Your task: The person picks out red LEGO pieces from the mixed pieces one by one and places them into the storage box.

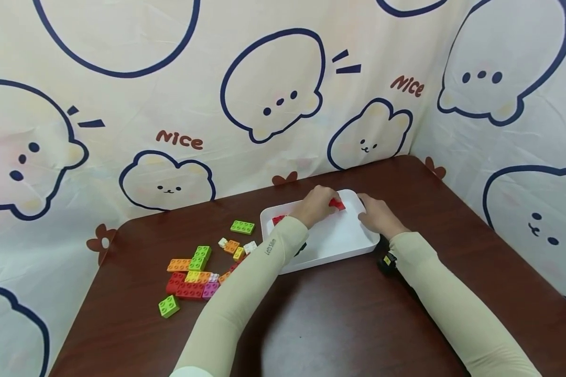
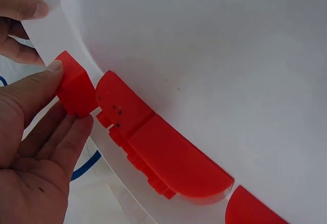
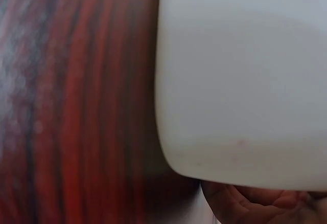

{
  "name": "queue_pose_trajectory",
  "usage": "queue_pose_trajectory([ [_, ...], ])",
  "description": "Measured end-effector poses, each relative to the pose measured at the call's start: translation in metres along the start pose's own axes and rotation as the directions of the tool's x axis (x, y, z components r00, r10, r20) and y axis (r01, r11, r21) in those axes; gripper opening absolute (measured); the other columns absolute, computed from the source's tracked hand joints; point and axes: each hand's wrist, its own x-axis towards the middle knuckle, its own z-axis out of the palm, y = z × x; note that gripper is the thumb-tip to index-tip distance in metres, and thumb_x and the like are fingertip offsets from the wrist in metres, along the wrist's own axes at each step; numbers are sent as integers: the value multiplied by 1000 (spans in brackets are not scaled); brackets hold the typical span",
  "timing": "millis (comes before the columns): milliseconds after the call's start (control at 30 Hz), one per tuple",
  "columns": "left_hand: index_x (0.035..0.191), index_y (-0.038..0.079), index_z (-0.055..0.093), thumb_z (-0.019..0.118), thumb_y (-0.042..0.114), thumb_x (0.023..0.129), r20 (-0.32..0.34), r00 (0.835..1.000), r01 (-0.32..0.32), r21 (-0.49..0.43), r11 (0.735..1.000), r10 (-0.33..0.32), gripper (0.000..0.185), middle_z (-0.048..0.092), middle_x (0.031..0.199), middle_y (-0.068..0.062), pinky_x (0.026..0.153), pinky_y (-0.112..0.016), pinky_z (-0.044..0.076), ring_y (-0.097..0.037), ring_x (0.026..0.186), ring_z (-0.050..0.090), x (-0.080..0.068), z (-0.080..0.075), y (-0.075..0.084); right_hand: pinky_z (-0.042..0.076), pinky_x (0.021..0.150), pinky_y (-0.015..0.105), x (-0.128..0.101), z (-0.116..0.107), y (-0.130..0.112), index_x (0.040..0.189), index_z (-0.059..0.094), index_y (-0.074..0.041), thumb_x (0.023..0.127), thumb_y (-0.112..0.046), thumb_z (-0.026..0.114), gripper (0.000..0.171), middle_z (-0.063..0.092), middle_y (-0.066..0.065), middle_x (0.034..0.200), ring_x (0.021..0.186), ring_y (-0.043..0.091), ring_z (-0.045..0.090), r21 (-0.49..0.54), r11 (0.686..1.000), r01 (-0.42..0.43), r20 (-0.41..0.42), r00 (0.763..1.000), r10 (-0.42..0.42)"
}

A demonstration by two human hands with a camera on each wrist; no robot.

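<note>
My left hand (image 1: 317,206) reaches over the white tray (image 1: 341,238) and pinches a red toy brick (image 2: 76,83) between thumb and fingertips. In the left wrist view the brick is beside the tray's side wall. Right next to it, two red bricks with rounded ends (image 2: 179,155) lie end to end along that wall, studs toward it. Part of another red brick (image 2: 253,208) shows at the bottom edge. At the tray's right end, my right hand (image 1: 381,215) grips the rim. The right wrist view shows its curled fingers (image 3: 265,203) by the tray's edge, partly hidden.
Left of the tray, building bricks lie on the dark brown table (image 1: 339,319): a green brick (image 1: 242,226), a separate green one (image 1: 169,306), and a cluster with red (image 1: 190,290), orange (image 1: 179,265) and pink ones. A cloth with cartoon drawings (image 1: 283,94) hangs behind the table.
</note>
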Motion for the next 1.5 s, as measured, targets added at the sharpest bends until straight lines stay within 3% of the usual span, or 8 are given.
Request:
queue_pose_trajectory([
  [733, 117, 12, 77, 79, 11, 89, 20, 999, 31, -38, 999, -30, 28, 72, 109, -3, 96, -26, 53, -17, 96, 60, 2, 7, -8, 38, 110, 60, 1, 2, 3, 155, 29, 3, 100, -8, 55, 62, 40, 29, 152, 134, 43, 46, 10, 1000, 14, -5, 1000, -14],
  [1500, 118, 14, 78, 77, 15, 91, 56, 998, 36, 32, 999, -38, 27, 74, 109, -3, 93, -26, 54, -14, 94, 62, 3, 10, -5, 38, 110, 60, 1, 2, 4, 156, 29, 2, 100, -8, 54, 62, 40, 29, 152, 134, 43, 46, 4, 1000, 13, -15, 1000, -13],
])
